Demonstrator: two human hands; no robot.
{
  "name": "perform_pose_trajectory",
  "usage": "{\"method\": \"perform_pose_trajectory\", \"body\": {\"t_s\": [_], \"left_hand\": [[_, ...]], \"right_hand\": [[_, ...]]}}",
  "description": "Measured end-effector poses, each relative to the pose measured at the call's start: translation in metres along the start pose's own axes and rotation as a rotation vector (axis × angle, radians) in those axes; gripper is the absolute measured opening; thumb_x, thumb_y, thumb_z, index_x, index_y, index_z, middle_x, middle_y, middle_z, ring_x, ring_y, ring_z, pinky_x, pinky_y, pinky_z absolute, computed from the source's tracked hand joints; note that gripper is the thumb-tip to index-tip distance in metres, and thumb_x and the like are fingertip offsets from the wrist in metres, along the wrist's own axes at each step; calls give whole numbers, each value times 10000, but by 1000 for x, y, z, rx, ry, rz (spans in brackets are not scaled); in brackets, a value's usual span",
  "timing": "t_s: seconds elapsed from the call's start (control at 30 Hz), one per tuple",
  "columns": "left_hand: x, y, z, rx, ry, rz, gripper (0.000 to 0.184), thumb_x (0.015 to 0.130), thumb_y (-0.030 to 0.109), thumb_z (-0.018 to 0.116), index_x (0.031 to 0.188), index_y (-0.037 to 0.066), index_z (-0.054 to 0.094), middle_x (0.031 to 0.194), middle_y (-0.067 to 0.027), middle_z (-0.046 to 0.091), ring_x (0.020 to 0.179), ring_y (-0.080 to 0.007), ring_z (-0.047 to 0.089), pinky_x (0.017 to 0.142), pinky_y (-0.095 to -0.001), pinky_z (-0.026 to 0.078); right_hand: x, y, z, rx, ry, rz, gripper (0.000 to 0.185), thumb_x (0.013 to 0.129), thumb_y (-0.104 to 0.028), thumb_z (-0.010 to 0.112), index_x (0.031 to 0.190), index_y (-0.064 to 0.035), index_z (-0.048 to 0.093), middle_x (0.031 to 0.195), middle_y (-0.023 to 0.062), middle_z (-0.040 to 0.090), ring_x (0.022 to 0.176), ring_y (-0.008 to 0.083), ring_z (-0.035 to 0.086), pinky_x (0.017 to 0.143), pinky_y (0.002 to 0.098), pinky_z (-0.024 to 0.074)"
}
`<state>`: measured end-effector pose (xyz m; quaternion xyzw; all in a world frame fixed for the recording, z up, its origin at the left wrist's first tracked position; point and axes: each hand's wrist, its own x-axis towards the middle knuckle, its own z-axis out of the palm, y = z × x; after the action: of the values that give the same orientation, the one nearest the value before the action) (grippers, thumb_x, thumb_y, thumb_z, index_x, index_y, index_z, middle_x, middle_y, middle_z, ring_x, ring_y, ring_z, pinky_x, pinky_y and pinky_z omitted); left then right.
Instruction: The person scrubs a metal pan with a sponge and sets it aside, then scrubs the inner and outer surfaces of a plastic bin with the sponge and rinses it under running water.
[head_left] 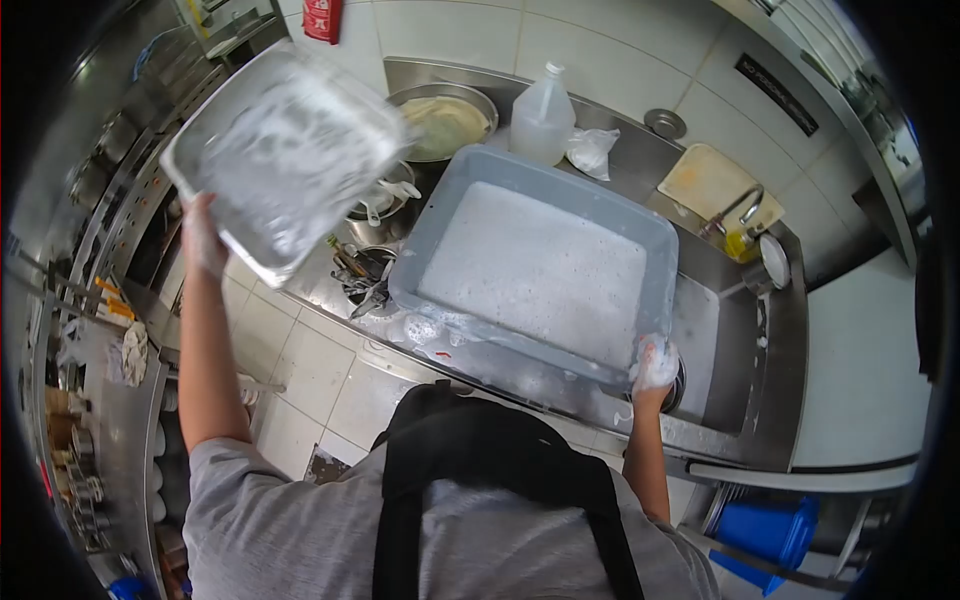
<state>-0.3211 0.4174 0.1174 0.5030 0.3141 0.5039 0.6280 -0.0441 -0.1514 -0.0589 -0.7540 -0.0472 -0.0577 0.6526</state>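
The left hand is clamped on the rim of a metal tray, which is tilted and held up in the air to the left of the grey tub, its inside streaked with white and its far edge blurred. The right hand is at the tub's near right corner, covered in foam, so I cannot tell whether its fingers are closed on anything. The tub is full of white suds and sits over the metal surface of the sink. Behind it stand a plastic jug and, just beside that, a white bag. A round pan is left of the jug, and cutlery stands near the tub's left side. A cutting board leans behind the tap.
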Motion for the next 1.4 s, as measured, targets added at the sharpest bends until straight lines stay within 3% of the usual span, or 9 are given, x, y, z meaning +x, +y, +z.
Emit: {"method": "perform_pose_trajectory", "body": {"t_s": [0.3,0.7,0.87,0.93,0.97,1.03,1.1,1.23,1.4], "left_hand": [[14,-69,-168,663,466,-34,600,812,192,515,1375,160,310,789,-50,505,570,-150,464,498,-293,409],[58,-241,-202,497,119,-488,417,851,178,509,1257,106,443,1026,-116,548,894,-230,545,767,-394,475],[55,-210,-152,622,194,-543,446,879,222,531,1296,101,429,1179,-152,511,1074,-300,516,881,-422,436],[15,-179,-114,1257,346,477,440,890,218,541,1304,105,441,1300,-162,443,1202,-336,424,979,-426,353],[-3,-173,-107,1257,330,476,440,890,218,541,1304,105,441,1300,-162,443,1202,-336,424,979,-426,353],[-37,-163,-94,1195,48,540,391,886,170,537,1269,109,488,1330,-167,414,1231,-348,377,1022,-423,294],[-59,-154,-65,1156,-34,561,322,873,119,532,1193,84,535,1304,-166,439,1213,-333,395,1004,-431,310],[-57,-151,3,977,-189,792,228,860,94,531,1080,56,578,1195,-158,531,1136,-316,466,951,-426,366],[-99,-153,149,777,-1097,785,194,834,68,545,1005,71,637,918,-120,639,847,-308,614,775,-395,483]], "right_hand": [[13,25,-11,-295,-206,-141,353,843,-226,619,1078,21,525,937,122,596,793,186,569,722,301,465],[14,27,-2,-628,-87,-187,430,834,-244,636,1122,57,530,977,187,593,889,289,571,820,358,446],[12,20,-3,-641,-136,-116,450,831,-266,640,1115,67,536,1023,230,575,946,350,555,874,377,425],[13,24,-4,-561,-171,-29,451,828,-268,643,1112,67,538,1032,234,570,952,358,555,875,376,427],[12,24,-2,-595,-118,-80,432,825,-260,644,1105,54,548,1039,235,572,963,368,554,878,383,431],[11,24,1,-632,-26,-116,414,821,-253,646,1098,42,557,1046,235,575,975,379,553,881,390,435],[13,19,-2,-1156,-200,-785,429,825,-273,650,1086,53,550,1034,236,578,921,358,572,817,440,460],[4,3,14,-1099,-93,-377,481,792,-368,647,1092,2,583,1098,219,582,1016,376,555,894,418,444],[6,-14,21,-1013,-129,-344,438,781,-323,668,1024,34,593,1045,211,595,963,361,569,868,406,458]]}}
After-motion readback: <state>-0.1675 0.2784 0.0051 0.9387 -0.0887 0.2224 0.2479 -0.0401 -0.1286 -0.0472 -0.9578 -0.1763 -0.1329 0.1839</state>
